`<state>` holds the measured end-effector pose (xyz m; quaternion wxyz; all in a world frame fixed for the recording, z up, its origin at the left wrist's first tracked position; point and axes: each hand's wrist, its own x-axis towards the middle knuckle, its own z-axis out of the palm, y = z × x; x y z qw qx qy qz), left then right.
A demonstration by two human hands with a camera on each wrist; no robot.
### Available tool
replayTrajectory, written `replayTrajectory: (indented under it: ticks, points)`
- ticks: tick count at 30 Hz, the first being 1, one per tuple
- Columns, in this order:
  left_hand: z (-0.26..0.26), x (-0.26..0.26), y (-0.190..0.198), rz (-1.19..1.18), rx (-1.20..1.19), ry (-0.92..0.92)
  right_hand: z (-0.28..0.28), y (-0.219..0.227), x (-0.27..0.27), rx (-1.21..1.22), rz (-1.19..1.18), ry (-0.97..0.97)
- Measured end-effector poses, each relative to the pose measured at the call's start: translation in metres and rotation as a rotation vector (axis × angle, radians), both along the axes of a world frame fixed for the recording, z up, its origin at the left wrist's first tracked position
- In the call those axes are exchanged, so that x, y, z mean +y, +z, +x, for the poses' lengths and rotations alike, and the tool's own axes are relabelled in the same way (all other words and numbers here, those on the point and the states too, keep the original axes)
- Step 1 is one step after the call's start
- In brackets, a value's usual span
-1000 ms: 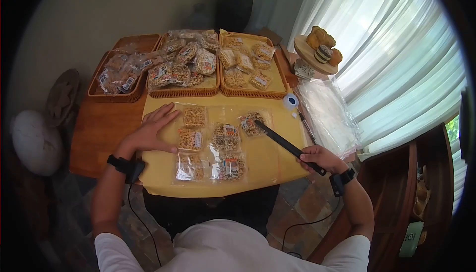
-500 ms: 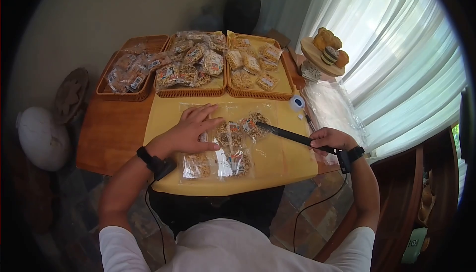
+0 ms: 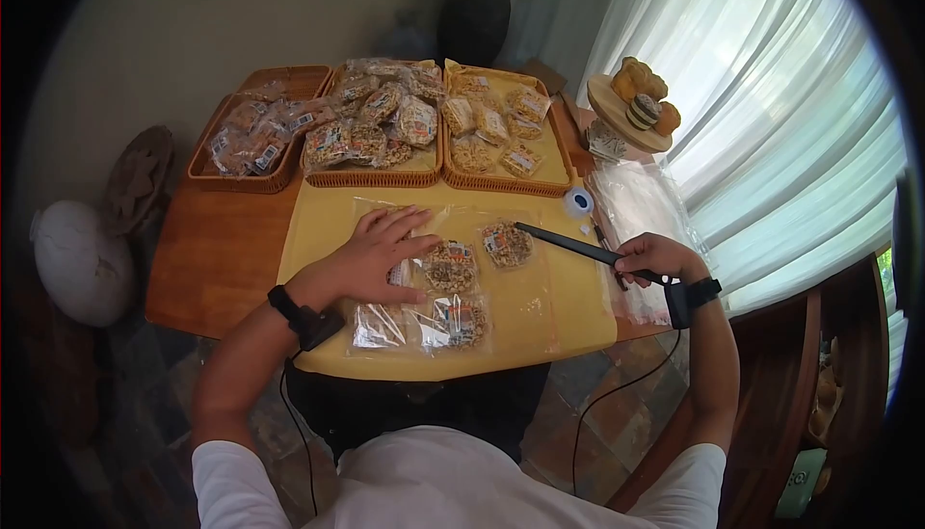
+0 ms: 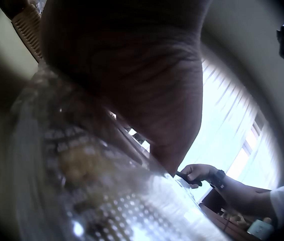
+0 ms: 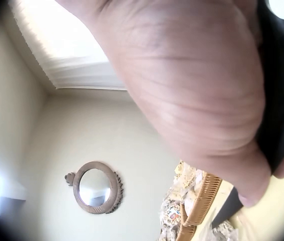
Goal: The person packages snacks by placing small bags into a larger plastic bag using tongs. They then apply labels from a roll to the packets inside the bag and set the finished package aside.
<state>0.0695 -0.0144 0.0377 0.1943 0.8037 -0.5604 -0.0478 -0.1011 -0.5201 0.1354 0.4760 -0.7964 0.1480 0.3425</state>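
My left hand [image 3: 376,259] rests with spread fingers over snack packets in a large clear plastic bag on the table, hiding some of them. Just right of its fingertips is a cereal-like snack packet [image 3: 449,269], and below that another packet [image 3: 458,322]. A paler packet [image 3: 379,325] lies under the wrist side. My right hand [image 3: 652,254] grips long black tongs [image 3: 568,242], whose tip reaches the upper edge of a separate packet [image 3: 506,244]. In the right wrist view the tongs' handle [image 5: 281,90] runs along the palm.
Three wicker baskets of packets stand along the back: left basket [image 3: 265,184], middle basket [image 3: 371,180], right basket [image 3: 506,182]. A tape roll [image 3: 578,202], clear plastic bags [image 3: 647,206] and a raised wooden stand [image 3: 607,105] with pastries are at the right. Yellow paper [image 3: 578,307] covers the table's middle.
My left hand has moved right, over the packets. The packet by the tongs shifted left against its neighbour, then right again, apart from it. The tongs' tip has moved to its upper edge.
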Motion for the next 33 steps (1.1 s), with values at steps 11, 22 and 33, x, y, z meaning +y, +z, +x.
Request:
replayTrajectory:
  ticks: [11, 22, 33]
  points:
    - [0.0, 0.0, 0.0, -0.003, -0.025, -0.013, 0.033, -0.021, 0.027, -0.423, -0.406, 0.196]
    - [0.0, 0.0, -0.001, -0.013, -0.016, -0.005, -0.061, -0.002, 0.009, -0.191, -0.36, -0.092]
    - [-0.001, 0.002, -0.003, 0.016, -0.022, 0.004, -0.059, -0.002, 0.06, -0.092, -0.159, -0.294]
